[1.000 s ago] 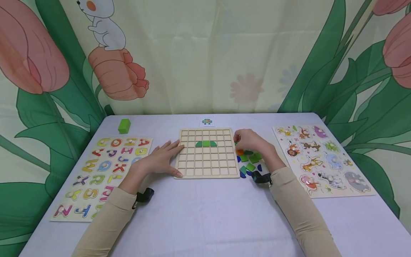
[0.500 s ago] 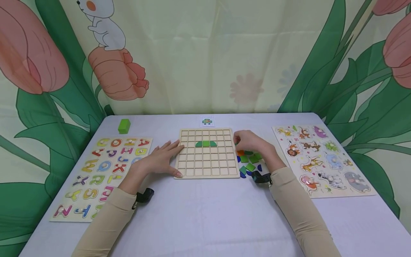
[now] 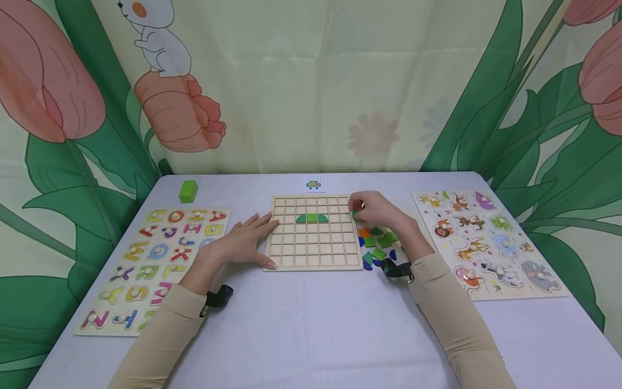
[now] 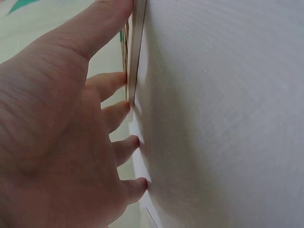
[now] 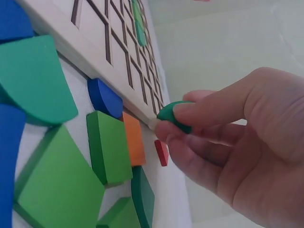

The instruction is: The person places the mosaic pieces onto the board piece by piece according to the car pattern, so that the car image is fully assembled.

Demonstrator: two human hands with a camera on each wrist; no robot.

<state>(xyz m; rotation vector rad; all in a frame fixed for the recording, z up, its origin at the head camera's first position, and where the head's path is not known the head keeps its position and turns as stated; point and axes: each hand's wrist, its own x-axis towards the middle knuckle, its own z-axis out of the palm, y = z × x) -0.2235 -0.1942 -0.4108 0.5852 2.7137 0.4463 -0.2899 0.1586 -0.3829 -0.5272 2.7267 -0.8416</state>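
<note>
Head view, clock positions being taken from the centre of the board [image 3: 312, 243]: the left hand [image 3: 243, 237] is resting at 9 o'clock, fingers spread and gripping nothing, thumb and forefinger touching the board's edge. At between 2 and 3 o'clock, the right hand [image 3: 376, 209] is pinching a green piece [image 5: 173, 115] between thumb and fingers. Right wrist view is showing that piece at the board's corner, contact between the two being impossible to tell. Within the board, towards 12 o'clock, a light green square [image 3: 311, 218] is sitting between two darker pieces [image 3: 323, 218]. Green squares [image 3: 379, 253], blue pieces [image 5: 104, 97], an orange piece [image 5: 133, 140] and a red piece [image 5: 162, 153] are lying loose on the worktop [image 3: 311, 324], between 2 and 5 o'clock. A card [image 3: 313, 183] bearing a gridded figure is lying just beyond the board at 12 o'clock. Well apart, a green block [image 3: 188, 191] is standing towards 10 o'clock, a letter board [image 3: 133, 270] is occupying 8 to 9 o'clock, and an animal board [image 3: 447, 246] is lying at 3 o'clock.
</note>
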